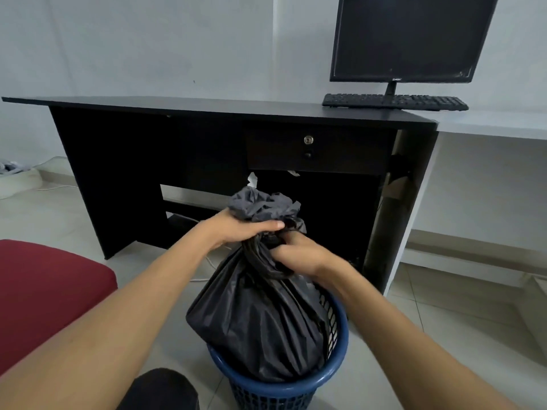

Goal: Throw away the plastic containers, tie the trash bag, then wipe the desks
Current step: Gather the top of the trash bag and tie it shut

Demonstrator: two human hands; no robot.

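A full black trash bag [260,321] stands in a blue mesh basket [296,390] on the floor in front of me. Its mouth is gathered into a twisted neck with loose plastic bunched above. My left hand [236,229] is closed around the neck from the left, thumb across the front. Just below and to the right, my right hand [299,254] grips a strand of the bag at the neck, fingers curled into the folds. The bag's contents are hidden. The black desk [207,106] stands behind the basket.
A monitor [408,37] and black keyboard [393,102] sit at the desk's right end, next to a white desk [488,122]. A red cushioned seat [44,291] is at my left. White cables lie on the tiled floor under the desk.
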